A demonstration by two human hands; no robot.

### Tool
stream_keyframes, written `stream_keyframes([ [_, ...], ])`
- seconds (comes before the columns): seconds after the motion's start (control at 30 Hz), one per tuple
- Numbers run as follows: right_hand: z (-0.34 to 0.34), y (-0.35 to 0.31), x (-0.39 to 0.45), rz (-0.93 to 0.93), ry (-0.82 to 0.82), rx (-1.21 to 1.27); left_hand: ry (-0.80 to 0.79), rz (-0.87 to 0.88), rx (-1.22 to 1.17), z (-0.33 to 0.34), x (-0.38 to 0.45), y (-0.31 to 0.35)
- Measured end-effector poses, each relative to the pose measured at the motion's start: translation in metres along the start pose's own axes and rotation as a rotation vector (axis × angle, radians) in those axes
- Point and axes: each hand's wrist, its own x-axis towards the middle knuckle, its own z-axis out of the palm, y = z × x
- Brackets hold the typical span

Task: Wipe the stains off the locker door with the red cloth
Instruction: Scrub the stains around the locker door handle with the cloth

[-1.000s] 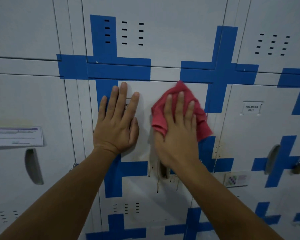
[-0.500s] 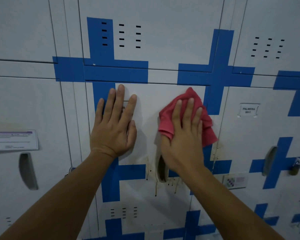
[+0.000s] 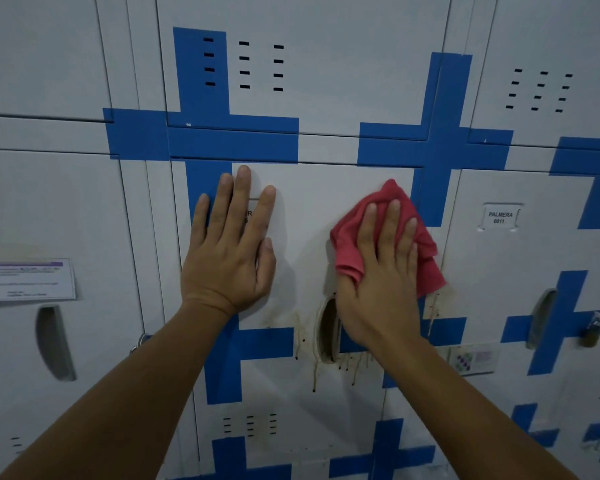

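Note:
The white locker door (image 3: 305, 209) with blue cross stripes fills the middle of the view. Brown drip stains (image 3: 314, 372) run down around and below its recessed handle (image 3: 328, 329), and more streaks mark the right edge near the blue stripe. My right hand (image 3: 383, 278) presses the crumpled red cloth (image 3: 426, 247) flat against the door just above and right of the handle. My left hand (image 3: 229, 247) lies flat on the door's upper left, fingers spread, covering part of a name label and holding nothing.
Neighbouring lockers surround the door. The right one carries a "PALMERA 0011" label (image 3: 498, 217), a sticker (image 3: 473, 360) and a padlock (image 3: 593, 329). The left locker has a paper notice (image 3: 25, 280) and a recessed handle (image 3: 54, 342).
My right hand has slid the red cloth rightward and slightly down across the door. My left hand stays flat in the same place.

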Motion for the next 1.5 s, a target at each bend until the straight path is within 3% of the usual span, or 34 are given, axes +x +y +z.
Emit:
stream_keyframes([
  [0.17, 0.014, -0.040, -0.008, -0.079, -0.014, 0.048, 0.001, 0.009, -0.008, 0.003, -0.001, 0.000],
  [0.3, 0.026, -0.009, -0.024, -0.188, -0.046, -0.045, 0.017, 0.018, -0.008, 0.002, -0.001, 0.001],
  [0.43, 0.016, 0.011, -0.015, -0.096, 0.017, -0.037, 0.009, 0.017, -0.009, 0.001, -0.001, 0.001],
  [0.57, 0.008, -0.018, 0.001, -0.014, 0.028, 0.039, -0.003, 0.014, -0.016, 0.002, -0.002, 0.001],
  [0.73, 0.016, -0.043, -0.009, -0.142, -0.003, 0.063, -0.040, 0.008, -0.032, -0.002, 0.000, 0.002],
  [0.9, 0.015, -0.045, -0.004, -0.126, -0.014, 0.069, -0.122, -0.078, -0.095, -0.008, -0.054, -0.007],
  [1.03, 0.025, -0.081, -0.014, -0.158, -0.043, 0.162, -0.094, 0.007, 0.005, 0.008, -0.082, -0.022],
  [1.17, 0.052, -0.100, -0.042, -0.216, -0.099, 0.193, -0.048, 0.013, -0.045, 0.011, -0.081, -0.022],
  [1.5, 0.122, -0.029, -0.141, -0.188, -0.189, -0.108, 0.000, 0.039, 0.017, 0.016, -0.085, -0.025],
])
